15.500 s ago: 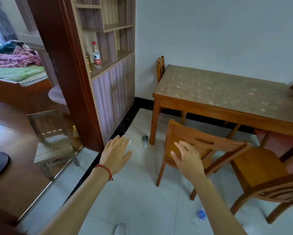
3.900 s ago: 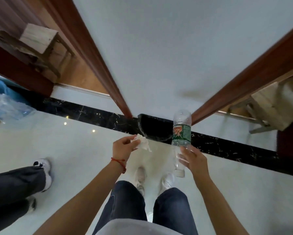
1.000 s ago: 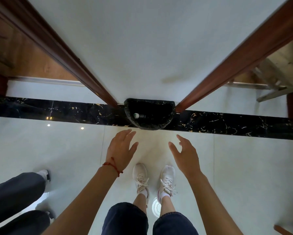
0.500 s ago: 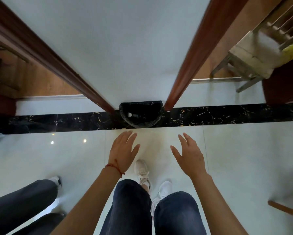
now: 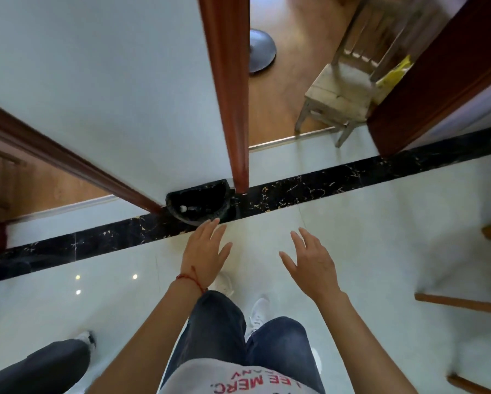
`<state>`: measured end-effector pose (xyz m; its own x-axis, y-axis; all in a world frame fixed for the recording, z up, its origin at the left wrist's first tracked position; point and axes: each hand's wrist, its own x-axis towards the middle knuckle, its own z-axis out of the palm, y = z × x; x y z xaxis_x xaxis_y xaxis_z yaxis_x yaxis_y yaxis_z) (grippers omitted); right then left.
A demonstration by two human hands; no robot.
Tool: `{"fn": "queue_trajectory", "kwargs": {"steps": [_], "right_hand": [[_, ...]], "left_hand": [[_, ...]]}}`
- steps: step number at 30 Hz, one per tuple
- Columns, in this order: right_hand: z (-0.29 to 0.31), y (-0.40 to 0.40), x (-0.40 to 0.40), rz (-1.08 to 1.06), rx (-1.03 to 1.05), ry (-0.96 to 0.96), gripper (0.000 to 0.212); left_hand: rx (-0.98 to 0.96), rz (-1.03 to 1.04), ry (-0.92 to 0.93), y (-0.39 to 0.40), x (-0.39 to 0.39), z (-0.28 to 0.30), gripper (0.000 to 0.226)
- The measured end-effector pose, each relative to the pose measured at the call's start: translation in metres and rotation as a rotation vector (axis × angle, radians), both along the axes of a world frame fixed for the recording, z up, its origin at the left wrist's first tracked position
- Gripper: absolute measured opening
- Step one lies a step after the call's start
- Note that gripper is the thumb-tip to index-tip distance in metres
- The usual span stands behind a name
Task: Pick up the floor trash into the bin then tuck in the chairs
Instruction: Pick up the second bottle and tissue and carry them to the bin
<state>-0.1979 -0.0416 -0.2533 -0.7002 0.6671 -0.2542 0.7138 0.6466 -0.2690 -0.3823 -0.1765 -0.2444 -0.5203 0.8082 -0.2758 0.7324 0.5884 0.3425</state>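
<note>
- The bin [image 5: 196, 204] sits against the wall, a bottle inside; chair legs [image 5: 460, 304] show far right of it.
- Left hand [image 5: 204, 255] and right hand [image 5: 312, 265] hover near the bin, fingers spread, empty.
- Best next: turn toward the chairs, grip each backrest evenly.

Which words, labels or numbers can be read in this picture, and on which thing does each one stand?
"EE MERC": red letters on the grey shirt at the bottom edge, seen upside down and cut off, so the whole word is unknown.
A smaller red line above it on the shirt: too blurred to read.
The bin and what lies inside it: no readable label.
No other text shows.
</note>
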Motion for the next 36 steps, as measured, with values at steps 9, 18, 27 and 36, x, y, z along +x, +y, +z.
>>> {"fn": "queue_trajectory", "kwargs": {"steps": [9, 18, 27, 36], "right_hand": [[0.017, 0.002, 0.085, -0.413, -0.053, 0.033, 0.056], [0.024, -0.028, 0.133, -0.852, -0.091, 0.032, 0.059], [0.039, -0.085, 0.159, -1.341, -0.157, 0.071, 0.059], [0.06, -0.168, 0.192, -1.742, -0.128, 0.116, 0.058]], "left_hand": [[0.003, -0.321, 0.005, 0.061, 0.051, 0.022, 0.053], [-0.068, -0.791, -0.004, 0.124, 0.088, 0.024, 0.072], [-0.009, -1.172, -0.013, 0.17, 0.133, 0.027, 0.05], [-0.019, -1.49, -0.035, 0.153, 0.219, 0.039, 0.051]]}}
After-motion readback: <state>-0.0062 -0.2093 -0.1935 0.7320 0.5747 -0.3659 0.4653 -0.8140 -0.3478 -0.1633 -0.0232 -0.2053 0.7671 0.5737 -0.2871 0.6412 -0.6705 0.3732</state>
